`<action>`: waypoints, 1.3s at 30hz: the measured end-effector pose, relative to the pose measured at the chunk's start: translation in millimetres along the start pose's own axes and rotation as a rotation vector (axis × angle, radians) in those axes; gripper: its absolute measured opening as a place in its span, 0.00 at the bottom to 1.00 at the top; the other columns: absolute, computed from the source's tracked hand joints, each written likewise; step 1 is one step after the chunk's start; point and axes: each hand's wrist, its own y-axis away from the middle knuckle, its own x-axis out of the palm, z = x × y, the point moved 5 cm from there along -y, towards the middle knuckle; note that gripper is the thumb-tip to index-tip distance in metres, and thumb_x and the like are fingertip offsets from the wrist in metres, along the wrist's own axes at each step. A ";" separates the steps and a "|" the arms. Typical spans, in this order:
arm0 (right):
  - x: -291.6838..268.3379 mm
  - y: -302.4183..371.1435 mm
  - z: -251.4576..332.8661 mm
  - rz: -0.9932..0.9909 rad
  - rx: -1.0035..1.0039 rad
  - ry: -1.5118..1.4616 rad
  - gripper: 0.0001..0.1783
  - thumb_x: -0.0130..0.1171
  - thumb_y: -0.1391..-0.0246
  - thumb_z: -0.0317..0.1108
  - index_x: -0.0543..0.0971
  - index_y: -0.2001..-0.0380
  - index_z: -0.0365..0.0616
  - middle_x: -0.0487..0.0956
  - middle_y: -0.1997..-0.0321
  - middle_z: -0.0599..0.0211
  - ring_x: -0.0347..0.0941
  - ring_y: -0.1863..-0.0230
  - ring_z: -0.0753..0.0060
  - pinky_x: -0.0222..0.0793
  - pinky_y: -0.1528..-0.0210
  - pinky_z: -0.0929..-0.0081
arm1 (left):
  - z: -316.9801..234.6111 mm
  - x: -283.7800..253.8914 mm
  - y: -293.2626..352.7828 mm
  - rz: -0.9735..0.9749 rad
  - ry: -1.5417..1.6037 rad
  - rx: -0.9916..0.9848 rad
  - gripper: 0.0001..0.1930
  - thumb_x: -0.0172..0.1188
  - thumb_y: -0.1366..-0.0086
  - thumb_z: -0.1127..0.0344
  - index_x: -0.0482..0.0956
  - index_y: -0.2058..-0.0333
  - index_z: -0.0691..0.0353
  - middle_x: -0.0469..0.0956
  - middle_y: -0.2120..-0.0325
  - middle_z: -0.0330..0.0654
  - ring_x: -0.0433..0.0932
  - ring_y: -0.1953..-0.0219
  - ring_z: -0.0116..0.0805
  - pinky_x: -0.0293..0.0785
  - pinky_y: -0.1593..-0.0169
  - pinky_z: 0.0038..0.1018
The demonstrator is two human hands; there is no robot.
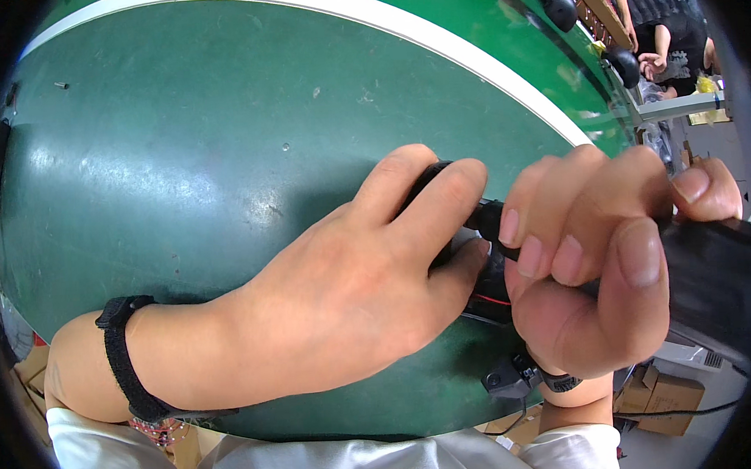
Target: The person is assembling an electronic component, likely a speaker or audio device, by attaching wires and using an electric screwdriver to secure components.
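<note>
- Left hand point(352, 270) is coming across from the left edge of the surface point(167, 152), its fingers bending over a rounded black part point(425, 183) and its thumb tucking beneath; it is closing only partway, the part filling the gap.
- Right hand point(593, 257), palm up toward the right edge, is curling its fingers fairly tightly around a black cylindrical piece point(496, 226); one finger is standing off to the side, and the thumb is sticking up rather than pressing.
- Both pieces are meeting end to end between the hands, nearer the right edge than the left; from where I'm standing, the fingers are hiding the joint, so I can't tell whether they're fastened.
- A thin red wire point(492, 300) is showing just below them, toward the near edge.
- For good work, I'm thinking the left hand should be steadying the black part while the right is keeping its piece in line, turning or pushing without tilting. Fingertips should be staying off the joint, and the wire should be lying clear of any pinch.
</note>
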 end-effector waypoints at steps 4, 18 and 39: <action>-1.4 -3.1 2.3 0.015 -0.010 0.018 0.17 0.47 0.37 0.35 0.60 0.47 0.56 0.65 0.79 0.72 0.63 0.81 0.73 0.66 0.74 0.69 | -0.6 1.2 -1.8 0.000 0.058 -0.020 0.16 0.68 0.60 0.71 0.78 0.68 0.65 0.66 0.48 0.58 0.67 0.48 0.59 0.67 0.44 0.48; 4.1 -18.5 -3.2 0.082 0.020 0.272 0.17 0.51 0.42 0.23 0.57 0.57 0.51 0.66 0.80 0.70 0.62 0.84 0.75 0.67 0.77 0.70 | 2.8 -7.0 0.1 -0.020 0.089 -0.015 0.12 0.66 0.55 0.73 0.77 0.69 0.67 0.63 0.48 0.59 0.65 0.47 0.62 0.65 0.44 0.50; -150.4 34.5 59.7 -0.827 -0.174 0.164 0.26 0.55 0.43 0.29 0.62 0.43 0.34 0.69 0.70 0.68 0.67 0.70 0.76 0.69 0.63 0.72 | 97.7 -35.1 -60.7 0.044 0.162 -0.305 0.22 0.72 0.46 0.61 0.82 0.52 0.55 0.64 0.44 0.57 0.66 0.41 0.54 0.64 0.38 0.41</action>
